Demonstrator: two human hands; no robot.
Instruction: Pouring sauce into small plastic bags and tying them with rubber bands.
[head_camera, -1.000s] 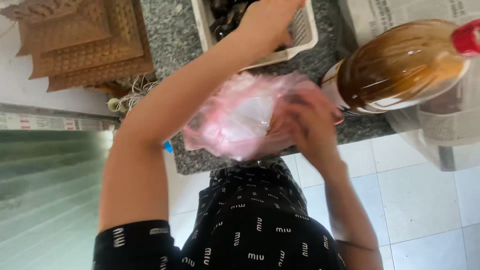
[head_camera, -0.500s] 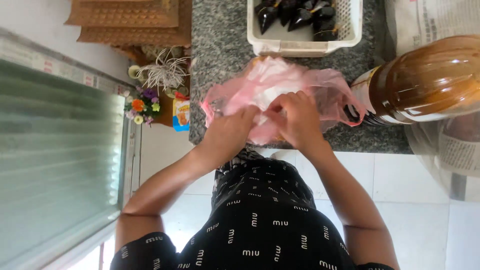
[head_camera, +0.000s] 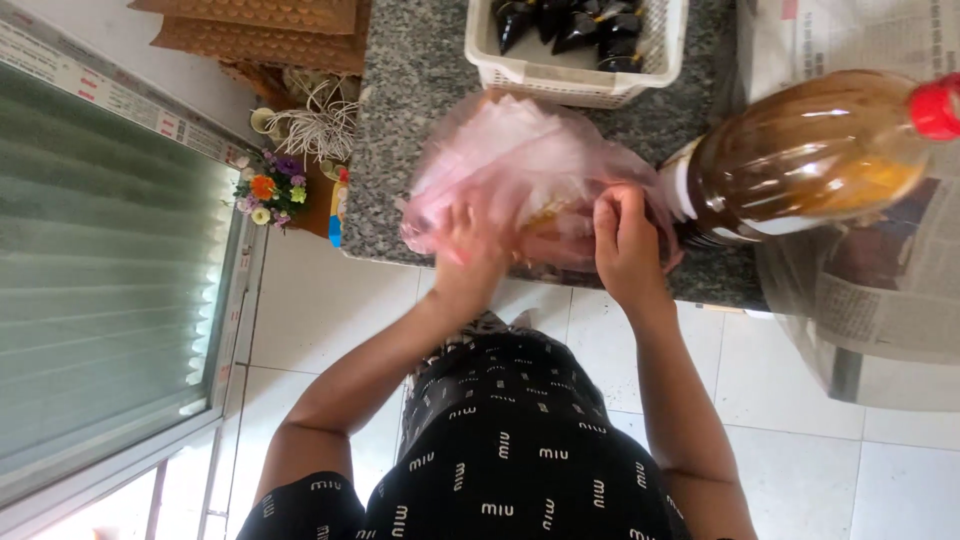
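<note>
Here, both hands' fingers grasp pink bag (head_camera: 530, 170) | granite counter (head_camera: 420, 90) | tiled floor (head_camera: 780, 400)

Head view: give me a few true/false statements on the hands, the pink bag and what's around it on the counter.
1. Both hands are on the pink plastic bag. True: the left hand and right hand both grip its near side.
2. The bag lies on the floor tiles. False: it sits on the grey speckled counter.
3. The brown bottle has a red cap. True.
4. The white basket is empty. False: it holds dark pieces; what they are is unclear.
5. The bottle is left of the bag. False: it is to the right, beside the right hand.
</note>
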